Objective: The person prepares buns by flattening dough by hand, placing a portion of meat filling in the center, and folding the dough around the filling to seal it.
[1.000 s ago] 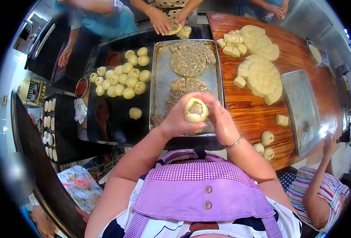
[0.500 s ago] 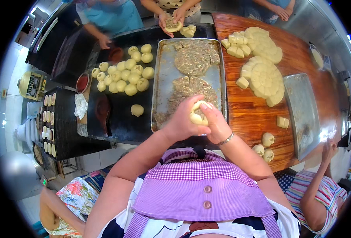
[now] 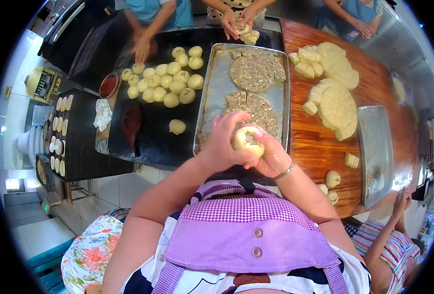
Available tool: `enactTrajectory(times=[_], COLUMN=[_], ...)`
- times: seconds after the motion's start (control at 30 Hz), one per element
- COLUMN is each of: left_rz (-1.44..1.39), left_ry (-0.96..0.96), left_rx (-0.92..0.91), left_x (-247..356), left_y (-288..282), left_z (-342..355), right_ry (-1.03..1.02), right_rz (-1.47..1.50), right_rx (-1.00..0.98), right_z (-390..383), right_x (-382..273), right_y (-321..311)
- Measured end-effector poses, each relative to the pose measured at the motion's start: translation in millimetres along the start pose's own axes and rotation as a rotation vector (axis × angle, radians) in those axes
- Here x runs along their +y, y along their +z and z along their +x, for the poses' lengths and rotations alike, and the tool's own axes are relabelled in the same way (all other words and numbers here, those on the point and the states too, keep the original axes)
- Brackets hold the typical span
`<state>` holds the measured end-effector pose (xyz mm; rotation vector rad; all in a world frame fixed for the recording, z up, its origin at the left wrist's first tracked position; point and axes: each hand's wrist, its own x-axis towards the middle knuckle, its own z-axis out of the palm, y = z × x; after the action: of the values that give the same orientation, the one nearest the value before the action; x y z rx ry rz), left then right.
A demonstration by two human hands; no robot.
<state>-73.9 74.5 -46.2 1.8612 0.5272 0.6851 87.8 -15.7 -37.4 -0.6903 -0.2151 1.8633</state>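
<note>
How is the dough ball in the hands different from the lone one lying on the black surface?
The dough ball in the hands is held up in the air between the left hand and right hand, over the metal tray; the lone dough ball rests untouched on the black surface. The held one looks uneven, partly covered by fingers; the lone one is smooth, round and fully visible. Both are pale yellowish dough of similar size.

Dark griddle top [image 3: 151, 139] with round dough balls [image 3: 165, 81], beside brown wooden table [image 3: 373, 83] with flat dough pieces [image 3: 334, 98] and metal tray [image 3: 212, 103].
</note>
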Motion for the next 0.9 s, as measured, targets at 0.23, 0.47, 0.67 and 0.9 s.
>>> enactTrajectory(times=[0.23, 0.47, 0.67, 0.9], left_rz=[0.096, 0.269, 0.165, 0.169], left_ry=[0.210, 0.085, 0.154, 0.178], left_rx=[-0.100, 0.003, 0.058, 0.023], left_x=[2, 5, -6, 8], left_y=[-20, -24, -15, -29], left_z=[-11, -20, -34, -23], right_ry=[-0.159, 0.008, -0.205, 0.034], right_rz=[-0.307, -0.061, -0.632, -0.055], right_rx=[-0.093, -0.117, 0.033, 0.112], right_z=[1, 22, 22, 31], right_x=[22, 19, 30, 26], right_y=[29, 10, 44, 35])
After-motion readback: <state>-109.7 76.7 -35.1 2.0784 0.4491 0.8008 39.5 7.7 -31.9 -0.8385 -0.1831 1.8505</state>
